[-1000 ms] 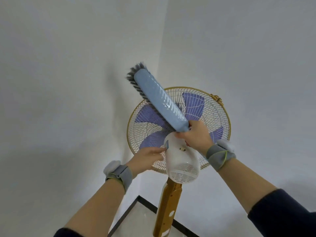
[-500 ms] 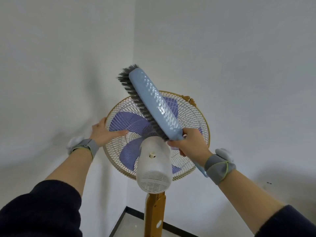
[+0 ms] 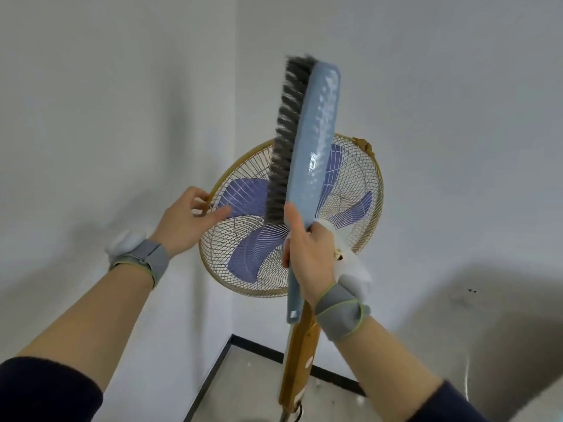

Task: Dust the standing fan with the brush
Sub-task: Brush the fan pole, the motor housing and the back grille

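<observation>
Head view is showing the right hand [image 3: 310, 254] gripping the long blue plastic brush [image 3: 316, 141] upright, grey bristles facing left toward the gold wire-caged standing fan [image 3: 292, 214] behind, whose rim the left hand's fingers [image 3: 213, 213] are pinching.

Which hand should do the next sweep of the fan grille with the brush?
Right. The right hand already grips the brush by its handle, bristles facing the fan grille. The left hand is busy gripping the grille's rim, which likely steadies the fan.
</observation>
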`<move>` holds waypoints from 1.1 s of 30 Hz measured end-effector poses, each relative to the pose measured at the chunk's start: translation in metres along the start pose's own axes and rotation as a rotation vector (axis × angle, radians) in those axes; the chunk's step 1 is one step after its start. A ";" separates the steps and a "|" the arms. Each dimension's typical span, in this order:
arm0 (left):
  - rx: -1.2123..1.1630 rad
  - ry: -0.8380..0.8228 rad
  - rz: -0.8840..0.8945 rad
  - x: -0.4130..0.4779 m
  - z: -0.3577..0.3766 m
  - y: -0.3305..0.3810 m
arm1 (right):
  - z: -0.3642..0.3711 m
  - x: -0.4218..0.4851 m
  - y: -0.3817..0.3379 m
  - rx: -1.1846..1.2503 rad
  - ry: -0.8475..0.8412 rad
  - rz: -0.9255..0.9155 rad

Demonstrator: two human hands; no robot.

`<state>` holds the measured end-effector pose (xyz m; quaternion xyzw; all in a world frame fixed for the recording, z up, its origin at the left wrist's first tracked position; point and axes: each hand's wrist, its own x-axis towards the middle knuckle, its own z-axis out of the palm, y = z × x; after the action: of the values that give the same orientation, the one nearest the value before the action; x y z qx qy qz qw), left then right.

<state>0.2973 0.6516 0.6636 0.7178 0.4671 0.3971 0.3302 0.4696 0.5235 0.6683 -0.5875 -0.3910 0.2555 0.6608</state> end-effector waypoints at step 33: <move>-0.094 -0.046 -0.090 -0.028 0.002 0.014 | 0.030 -0.039 0.117 0.079 -0.017 0.014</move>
<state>0.2977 0.6203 0.6667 0.6888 0.4720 0.3866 0.3915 0.4374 0.5302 0.5454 -0.5616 -0.3822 0.2804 0.6782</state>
